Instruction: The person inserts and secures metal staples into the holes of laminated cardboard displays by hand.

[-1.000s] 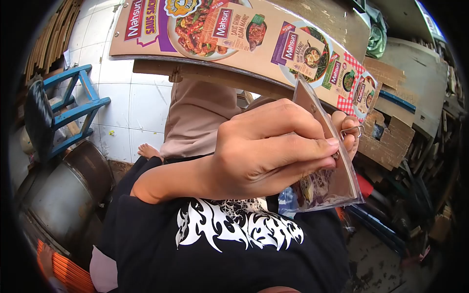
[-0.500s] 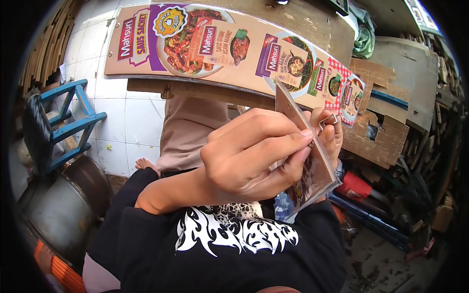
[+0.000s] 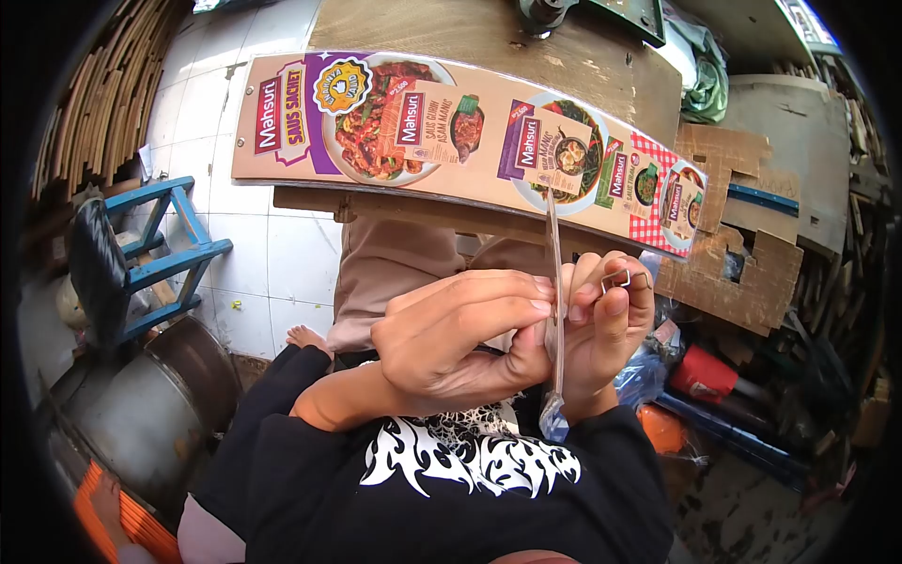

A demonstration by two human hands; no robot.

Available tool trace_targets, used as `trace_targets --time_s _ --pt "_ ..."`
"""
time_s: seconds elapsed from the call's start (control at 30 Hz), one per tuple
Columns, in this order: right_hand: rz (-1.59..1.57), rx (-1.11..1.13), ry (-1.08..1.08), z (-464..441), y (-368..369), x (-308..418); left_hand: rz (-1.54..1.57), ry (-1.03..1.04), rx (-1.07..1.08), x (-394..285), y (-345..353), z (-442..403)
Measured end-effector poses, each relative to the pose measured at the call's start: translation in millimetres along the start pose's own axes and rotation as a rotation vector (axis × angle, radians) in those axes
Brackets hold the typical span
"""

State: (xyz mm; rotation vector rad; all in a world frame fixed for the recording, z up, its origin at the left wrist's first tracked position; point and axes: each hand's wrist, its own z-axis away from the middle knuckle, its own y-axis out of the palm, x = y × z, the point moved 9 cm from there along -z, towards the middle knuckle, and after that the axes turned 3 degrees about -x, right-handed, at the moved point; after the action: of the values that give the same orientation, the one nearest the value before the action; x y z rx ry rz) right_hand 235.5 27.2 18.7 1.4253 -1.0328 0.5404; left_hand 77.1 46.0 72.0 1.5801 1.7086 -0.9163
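Between my two hands stands a thin plastic-covered sign panel (image 3: 558, 324), turned almost edge-on to me. My left hand (image 3: 460, 329) is closed, its thumb and fingertips pressed against the panel's left face. On the other side, my right hand (image 3: 611, 324) curls its fingers around a bent metal wire hook (image 3: 615, 279) and touches the panel's right face. What lies under the left fingertips is hidden. Beyond my hands a long printed food sign (image 3: 489, 141) lies across the wooden bench, with a small metal eyelet near its left end.
The wooden bench (image 3: 395, 23) bears a dark metal tool (image 3: 545, 11) at its far edge. Left are a blue-framed stool (image 3: 169, 258) and a metal drum (image 3: 160, 385). Cut brown boards (image 3: 752, 282) and a red object (image 3: 703, 373) are at the right.
The panel has turned from slanted to nearly edge-on and upright. Both hands appear lower in view, and the view has shifted, showing more of the bench's far side.
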Motion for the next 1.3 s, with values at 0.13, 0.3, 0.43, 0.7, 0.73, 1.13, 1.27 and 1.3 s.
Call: trace_targets --time_s 0.13,0.3,0.43,0.7,0.73,1.13,1.27,1.3 --pt "-0.108 -0.048 0.066 -0.7 0.4 -8.2 0.045 0.008 -0.024 0.9 -7.6 3.3" --pt "-0.143 -0.097 0.109 2.9 4.4 -20.8 0.266 -0.111 -0.054 20.1 -19.3 29.6" --pt "-0.01 -0.069 0.06 9.6 10.6 -24.9 0.52 -0.319 -0.098 38.5 -30.7 48.8" --pt "0.598 0.164 -0.286 20.5 44.8 -0.2 0.713 -0.283 -0.189 48.8 -37.7 65.3" --pt "0.615 0.172 -0.319 19.9 48.9 2.5 0.714 -0.277 -0.194 48.8 -38.5 64.9" --pt "0.69 0.243 -0.438 27.8 60.4 7.3 0.539 -0.142 -0.181 45.5 -41.4 62.3" --pt "0.69 0.278 -0.477 30.0 62.0 7.8 0.348 -0.077 -0.077 39.5 -39.3 57.3" --pt "0.689 0.277 -0.475 29.6 61.2 7.7 0.303 -0.055 -0.09 37.8 -39.4 57.8"
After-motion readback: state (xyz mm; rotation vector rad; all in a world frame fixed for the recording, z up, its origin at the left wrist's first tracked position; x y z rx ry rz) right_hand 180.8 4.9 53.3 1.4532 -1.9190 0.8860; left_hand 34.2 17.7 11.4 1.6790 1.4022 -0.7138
